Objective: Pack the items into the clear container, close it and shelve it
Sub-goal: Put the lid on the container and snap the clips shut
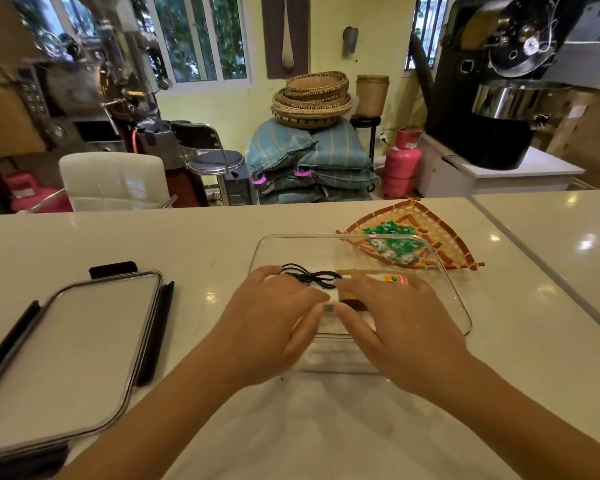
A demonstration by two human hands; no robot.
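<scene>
The clear container (444, 282) stands open on the white counter in front of me. Inside it lie a coiled black cable (309, 274), a white flat item beneath the cable, a brown packet (355, 273) and a small yellow and red packet (394, 279). My left hand (278, 313) and my right hand (388, 317) both reach into the container, palms down, fingers spread over the items. My fingers hide much of what they touch. The container's clear lid (59, 355), with black latches, lies flat on the counter to the left.
A woven fan-shaped tray (440, 230) holding several green wrapped candies (392, 242) lies just behind the container at the right. A seam splits the counter at the right. Beyond the counter are chairs, stacked sacks with baskets, a pink gas cylinder and machines.
</scene>
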